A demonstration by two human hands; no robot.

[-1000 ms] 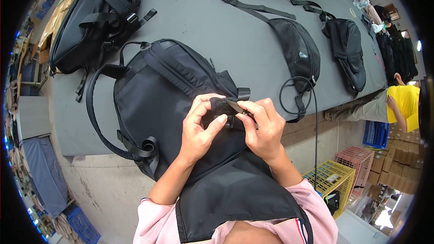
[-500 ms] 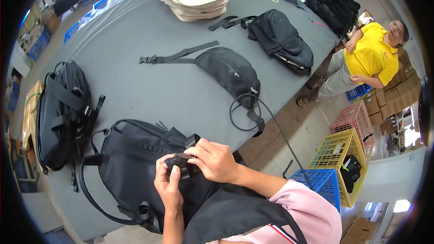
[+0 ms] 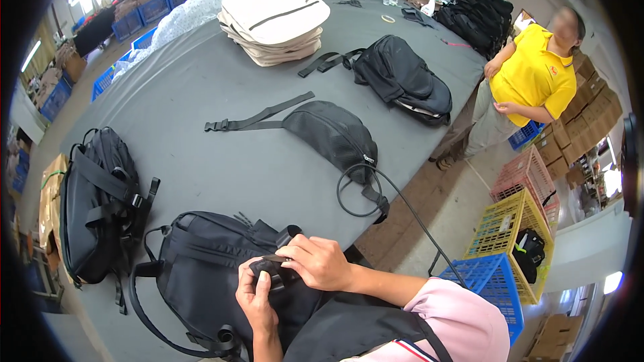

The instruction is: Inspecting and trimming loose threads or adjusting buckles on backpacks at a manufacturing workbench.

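A black backpack (image 3: 201,265) lies on the grey-covered table just in front of me, its handle loop and straps toward the left. Over its near right side, my left hand (image 3: 258,302) pinches a bunched piece of black strap (image 3: 267,267) between thumb and fingers. My right hand (image 3: 322,263) meets it from the right, fingertips closed on the same strap, whose end lies partly hidden under the fingers. A black waist bag (image 3: 332,135) with a buckled belt lies beyond the hands, apart from them.
Another black bag (image 3: 100,208) stands at the left table edge. Farther off are a black backpack (image 3: 406,77) and a stack of cream bags (image 3: 275,17). A thin black cable (image 3: 419,218) loops at the right. Plastic crates (image 3: 496,228) and a person in a yellow shirt (image 3: 533,74) are beyond the table's right edge.
The view has tilted up, so the table and bags sit lower in the picture. Both hands keep hold of the strap, with only slight finger movement.
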